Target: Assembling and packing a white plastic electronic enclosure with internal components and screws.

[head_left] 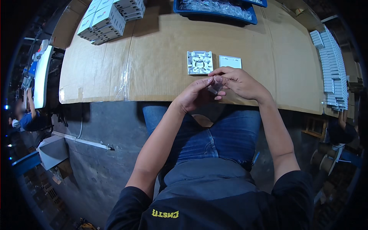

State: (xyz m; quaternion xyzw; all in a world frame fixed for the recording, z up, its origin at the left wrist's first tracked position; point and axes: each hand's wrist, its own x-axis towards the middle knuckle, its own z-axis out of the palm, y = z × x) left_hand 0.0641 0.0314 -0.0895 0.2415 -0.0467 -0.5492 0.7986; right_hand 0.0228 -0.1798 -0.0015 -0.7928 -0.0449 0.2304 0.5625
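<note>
Both hands meet near the front edge of the table, fingertips close together. Between them is a small clear plastic bag [216, 87]; what it contains is too small to make out. My left hand [194, 93] pinches the bag from the left. My right hand [240, 83] is closed on its upper part from the other side. Just beyond the hands lies a square white plastic box [199, 63] with a round recess and moulded ribs inside. To its right, partly behind my right hand, rests a flat white plate [230, 61].
Cardboard covers the table [161, 65]. White boxes [105, 21] are stacked at the far left. A blue tray [214, 17] full of clear plastic bags stands at the back. Stacked white pieces [332, 69] line the right edge. People work at both sides.
</note>
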